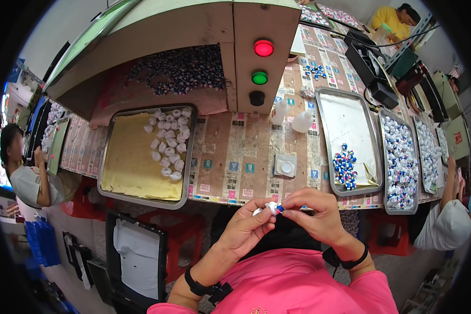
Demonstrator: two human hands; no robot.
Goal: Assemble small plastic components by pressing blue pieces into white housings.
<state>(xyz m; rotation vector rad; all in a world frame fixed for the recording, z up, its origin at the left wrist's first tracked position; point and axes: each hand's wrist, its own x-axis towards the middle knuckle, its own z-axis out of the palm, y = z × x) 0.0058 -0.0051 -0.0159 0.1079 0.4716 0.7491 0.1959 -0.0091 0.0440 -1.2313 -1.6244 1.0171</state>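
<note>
In front of my chest, my left hand (248, 225) is closed on a small white rounded plastic-looking piece (271, 207). My right hand (316, 212) pinches a small blue piece (280, 208) against it, so the two parts touch between my fingertips. To the left lies a metal tray (187, 172) lined with yellow paper; white rounded pieces (167, 133) cluster along its right half. On the right, a tray with a white liner (346, 116) bears a heap of small blue, white and pink pieces (345, 167) near its front.
A metal machine housing (264, 21) with red and green lights stands behind, many small dark pieces (186, 68) inside. Two white bottles (301, 121) and a small square container (286, 165) stand on the patterned table (220, 136). A filled tray (400, 162) lies farther right. People sit at both sides.
</note>
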